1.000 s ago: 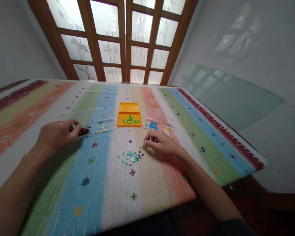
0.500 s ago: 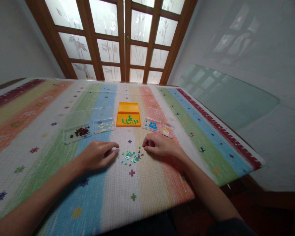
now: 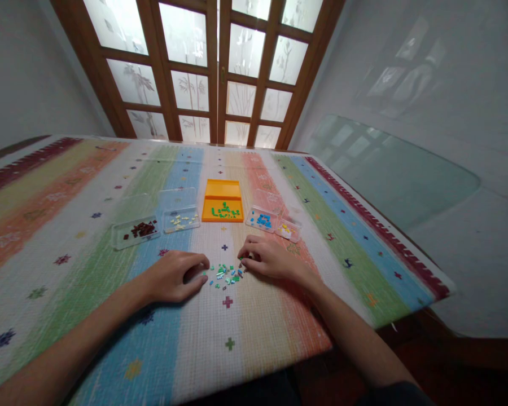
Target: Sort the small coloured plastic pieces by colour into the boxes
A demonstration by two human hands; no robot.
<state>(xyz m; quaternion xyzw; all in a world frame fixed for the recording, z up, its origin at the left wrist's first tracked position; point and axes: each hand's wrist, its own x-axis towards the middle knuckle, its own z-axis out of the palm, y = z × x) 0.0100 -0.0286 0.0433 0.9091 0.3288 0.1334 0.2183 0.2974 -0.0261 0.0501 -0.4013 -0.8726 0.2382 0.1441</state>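
A loose pile of small toy building bricks (image 3: 225, 274), green, blue, pale and brown, lies on the tablecloth between my hands. My left hand (image 3: 175, 276) rests at the pile's left edge, thumb and index finger apart with nothing between them. At the upper right of the pile, my right hand (image 3: 268, 258) has its thumb and index fingertips together on a small green brick (image 3: 240, 259). The curled fingers partly cover that brick. A few brown bricks (image 3: 244, 269) lie just below these fingertips.
Beyond the hands stands an open orange case (image 3: 223, 221) with green bricks. To its left are clear boxes of cream bricks (image 3: 181, 221) and brown bricks (image 3: 143, 228); to its right, boxes of blue bricks (image 3: 262, 220) and yellow and white bricks (image 3: 287, 230). A striped cloth (image 3: 203, 349) covers the table.
My right hand has moved left and slightly down, and its fingertips have closed on the green brick at the pile's edge. My left hand stays beside the pile. The view has shifted slightly.
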